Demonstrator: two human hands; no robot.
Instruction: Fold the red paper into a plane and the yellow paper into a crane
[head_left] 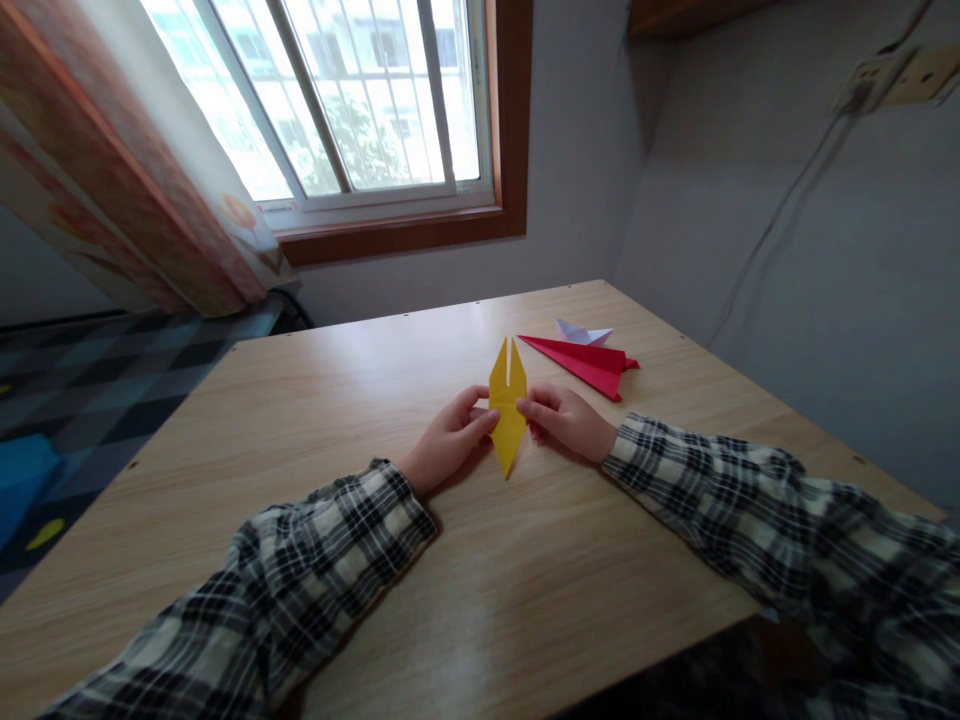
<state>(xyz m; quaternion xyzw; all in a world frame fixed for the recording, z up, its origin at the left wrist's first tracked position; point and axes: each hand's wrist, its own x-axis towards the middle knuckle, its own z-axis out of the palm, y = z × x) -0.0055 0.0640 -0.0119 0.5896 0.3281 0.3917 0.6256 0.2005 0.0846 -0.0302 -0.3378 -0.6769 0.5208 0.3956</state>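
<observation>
A folded piece of yellow paper [508, 425] is held up over the middle of the table between both hands. Two narrow points rise at its top with a slit between them, and a single point faces down. My left hand [450, 430] pinches its left edge, thumb in front. On the opposite edge, my right hand [566, 415] grips it with thumb and fingers. Some fingers of both hands are hidden behind the paper.
Beyond my right hand lie a red paper plane [585, 362] and a small pale folded paper boat [585, 333]. The wooden table [337, 390] reaches toward a window [360, 100]. A cable [780, 220] hangs along the right wall.
</observation>
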